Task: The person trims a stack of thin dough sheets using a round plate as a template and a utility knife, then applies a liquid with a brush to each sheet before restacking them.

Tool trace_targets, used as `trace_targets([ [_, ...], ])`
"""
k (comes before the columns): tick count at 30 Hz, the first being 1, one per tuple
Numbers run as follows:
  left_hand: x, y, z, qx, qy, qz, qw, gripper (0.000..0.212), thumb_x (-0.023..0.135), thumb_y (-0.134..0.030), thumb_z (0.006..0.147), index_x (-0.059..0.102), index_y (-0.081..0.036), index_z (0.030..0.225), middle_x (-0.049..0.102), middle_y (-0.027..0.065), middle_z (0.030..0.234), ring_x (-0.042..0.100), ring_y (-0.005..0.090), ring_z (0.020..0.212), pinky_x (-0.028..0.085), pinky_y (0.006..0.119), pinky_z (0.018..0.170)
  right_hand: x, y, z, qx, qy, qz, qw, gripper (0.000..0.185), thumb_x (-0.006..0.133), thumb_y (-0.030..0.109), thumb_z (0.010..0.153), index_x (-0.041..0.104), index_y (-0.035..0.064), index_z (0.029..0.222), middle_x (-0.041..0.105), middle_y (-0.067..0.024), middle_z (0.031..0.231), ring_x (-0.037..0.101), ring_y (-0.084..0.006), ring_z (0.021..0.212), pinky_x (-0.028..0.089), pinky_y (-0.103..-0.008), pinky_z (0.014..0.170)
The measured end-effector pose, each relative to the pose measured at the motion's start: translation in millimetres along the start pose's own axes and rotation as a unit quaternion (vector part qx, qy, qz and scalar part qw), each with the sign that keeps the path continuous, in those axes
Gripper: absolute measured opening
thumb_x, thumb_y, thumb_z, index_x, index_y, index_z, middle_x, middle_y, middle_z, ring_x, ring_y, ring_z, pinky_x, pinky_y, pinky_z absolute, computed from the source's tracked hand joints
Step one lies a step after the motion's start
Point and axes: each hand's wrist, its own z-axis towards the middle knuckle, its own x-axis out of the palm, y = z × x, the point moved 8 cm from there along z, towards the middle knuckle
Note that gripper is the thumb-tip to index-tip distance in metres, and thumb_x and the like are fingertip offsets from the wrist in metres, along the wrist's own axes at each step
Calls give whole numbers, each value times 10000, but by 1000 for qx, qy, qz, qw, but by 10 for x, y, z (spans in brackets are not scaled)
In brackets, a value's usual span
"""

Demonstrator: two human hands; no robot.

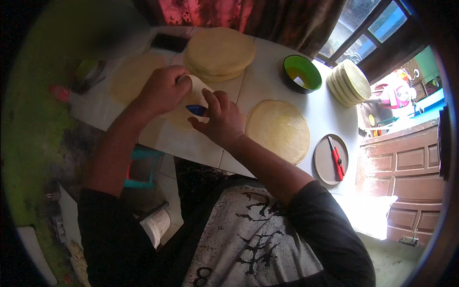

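Observation:
In the head view my left hand (165,88) is closed on the raised edge of a thin, pale dough round (198,89). My right hand (224,116) holds a tool with a blue end (196,109). The rest of that tool is hidden by my fingers, so its kind cannot be told. The fingers of this hand are close to the lifted dough. Right of it lies a flat dough round (278,131) with a yellowish, shiny smear on top. Beyond my hands stands a thick stack of dough rounds (221,50).
On the white tiled table (235,158) are a green bowl (303,73) with yellow liquid, a stack of pale discs (348,83), and a plate (322,158) bearing a red-handled cutter (337,159). Another dough round (134,77) and a dark flat object (169,43) are at left.

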Motion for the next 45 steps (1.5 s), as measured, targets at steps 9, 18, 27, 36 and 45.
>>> trace_targets([
  [9,-199,-478,21,60,32,40,997,242,618,-159,879,688,17,1031,702,161,867,673,229,775,524,373,728,-227,-349,276,65,-4,90,994,373,773,208,814,609,106,1133,622,-129,1070,657,-362,946,539,-460,765],
  [18,-248,-528,-53,59,24,27,998,217,663,-150,916,688,23,1045,684,148,937,649,205,829,508,332,755,-847,-563,493,49,52,96,993,220,622,173,902,650,95,1106,678,-181,1061,652,-426,966,532,-509,821],
  [27,303,-775,128,116,60,-20,991,239,693,-174,945,706,14,1091,680,100,984,638,178,870,506,317,767,-1991,-787,416,55,130,-43,989,206,646,173,902,665,88,1089,698,-189,983,678,-397,927,534,-475,787],
  [36,1376,-926,828,6,156,-177,972,358,675,-325,968,716,18,1061,690,39,840,623,96,793,511,292,748,-2527,-1647,226,261,123,-34,957,318,704,284,944,674,92,1195,725,-117,973,681,-202,871,531,-358,807],
  [45,1772,-1386,518,234,51,-113,964,205,702,-162,918,727,-22,1066,720,121,953,682,228,899,541,361,855,-2703,-2069,-286,176,112,-55,976,142,690,160,930,701,84,1049,705,-98,876,667,-206,804,529,-371,757],
])
